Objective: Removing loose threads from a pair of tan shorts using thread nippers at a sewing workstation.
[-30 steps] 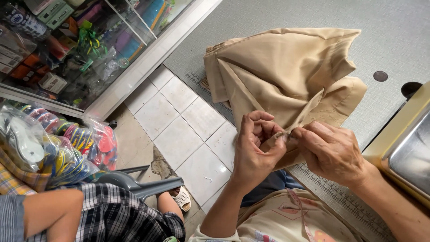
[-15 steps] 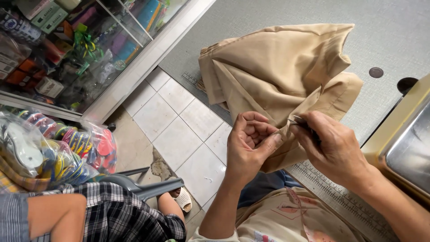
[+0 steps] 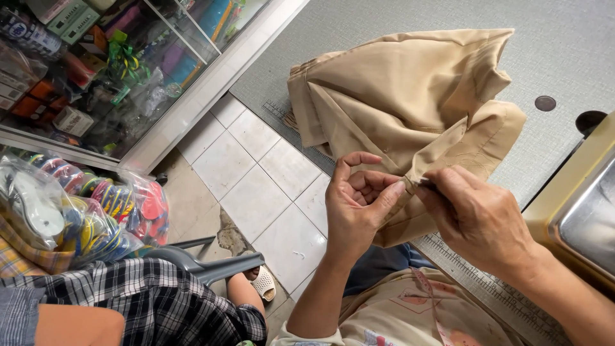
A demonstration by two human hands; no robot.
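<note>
A tan garment lies bunched on a grey table, one edge hanging over the near side. My left hand pinches that hanging edge between thumb and index finger. My right hand is closed just to its right, pressing a small dark tool against the cloth at the same spot. Most of the tool is hidden in my fist. The two hands almost touch.
A metal-topped sewing machine base sits at the right table edge. A ruler strip runs along the table's near edge. Another person in plaid shorts sits lower left, beside bagged colourful goods and a glass display case.
My left hand has loosened from a tight fist to a thumb-and-finger pinch on the cloth edge. The right hand stayed at the seam, shifting slightly.
</note>
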